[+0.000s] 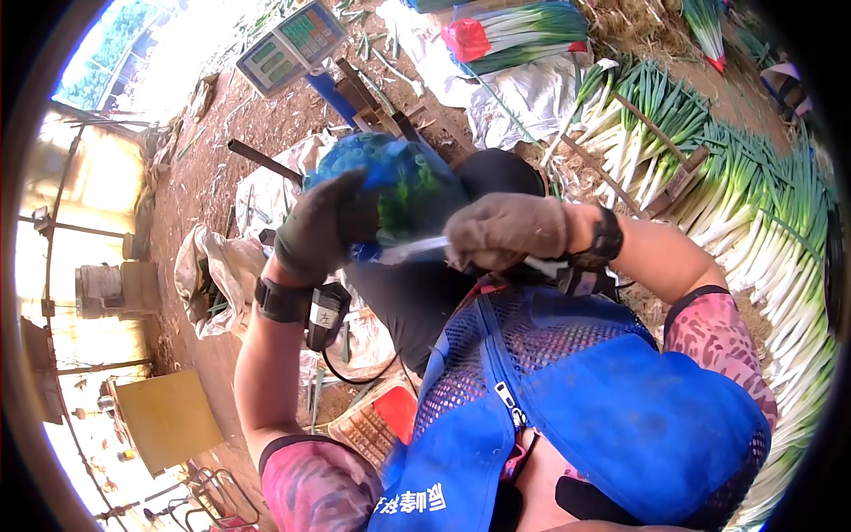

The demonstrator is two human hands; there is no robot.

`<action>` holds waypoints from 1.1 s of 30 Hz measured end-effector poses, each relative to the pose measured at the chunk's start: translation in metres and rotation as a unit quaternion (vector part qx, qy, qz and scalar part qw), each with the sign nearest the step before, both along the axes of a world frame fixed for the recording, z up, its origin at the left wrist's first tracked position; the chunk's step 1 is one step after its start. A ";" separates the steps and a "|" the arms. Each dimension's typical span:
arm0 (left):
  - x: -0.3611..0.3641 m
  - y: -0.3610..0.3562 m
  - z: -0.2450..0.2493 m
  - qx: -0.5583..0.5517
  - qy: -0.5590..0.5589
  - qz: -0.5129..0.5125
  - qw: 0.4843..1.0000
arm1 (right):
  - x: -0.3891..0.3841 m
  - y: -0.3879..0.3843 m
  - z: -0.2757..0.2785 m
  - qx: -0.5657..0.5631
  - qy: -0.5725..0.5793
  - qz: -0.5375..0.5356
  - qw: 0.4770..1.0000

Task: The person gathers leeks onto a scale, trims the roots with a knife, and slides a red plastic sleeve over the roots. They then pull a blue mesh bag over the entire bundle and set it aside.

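In the middle of the head view, a bundle of green onions (403, 182) in blue plastic lies near my knees, its cut green tops facing up. My left hand (319, 226), in a dark grey glove, grips the bundle's left side, fingers curled along the blue plastic. A pale, shiny strip (417, 249) runs across the bundle's near side. My right hand (505, 230), in a brownish glove, is closed on the strip's right end. Both hands are slightly blurred, and the bundle's lower part is hidden.
A scale display (292, 46) stands on a blue post beyond the bundle. Long rows of green onions (753, 204) lie on the right, near a wooden frame (674, 182). Wrapped bundles (519, 35) rest on white sheeting (532, 102). A red-orange object (396, 411) is below left.
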State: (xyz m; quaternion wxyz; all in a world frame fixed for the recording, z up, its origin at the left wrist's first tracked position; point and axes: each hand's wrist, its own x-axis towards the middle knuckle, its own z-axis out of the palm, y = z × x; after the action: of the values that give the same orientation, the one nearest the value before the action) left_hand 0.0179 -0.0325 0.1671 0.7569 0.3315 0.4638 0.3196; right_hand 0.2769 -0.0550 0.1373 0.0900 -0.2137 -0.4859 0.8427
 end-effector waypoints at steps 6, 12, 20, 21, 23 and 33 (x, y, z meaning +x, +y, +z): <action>-0.028 0.019 0.007 0.627 0.322 -0.471 0.530 | 0.004 0.059 -0.011 0.502 -0.138 -0.031 0.853; 0.028 -0.019 0.070 0.271 0.710 -0.463 0.457 | -0.044 0.107 0.021 0.693 -0.144 -0.011 0.707; -0.003 -0.016 0.049 0.563 0.672 -0.265 0.401 | -0.123 0.150 0.054 0.717 -0.108 -0.005 0.688; -0.006 -0.013 0.046 0.579 0.654 -0.249 0.419 | -0.139 0.151 0.047 0.746 -0.092 0.018 0.659; -0.017 -0.009 0.039 0.620 0.618 -0.229 0.425 | -0.161 0.154 0.021 0.683 -0.058 0.110 0.720; -0.026 -0.020 0.011 0.537 0.569 -0.188 0.594 | -0.133 0.137 0.036 0.695 -0.149 0.027 0.703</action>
State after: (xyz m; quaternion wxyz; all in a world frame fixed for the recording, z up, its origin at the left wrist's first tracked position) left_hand -0.0080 -0.0522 0.1784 0.0680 0.8721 0.4723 0.1079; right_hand 0.1442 0.0816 0.1736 0.1165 -0.1994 -0.9465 0.2252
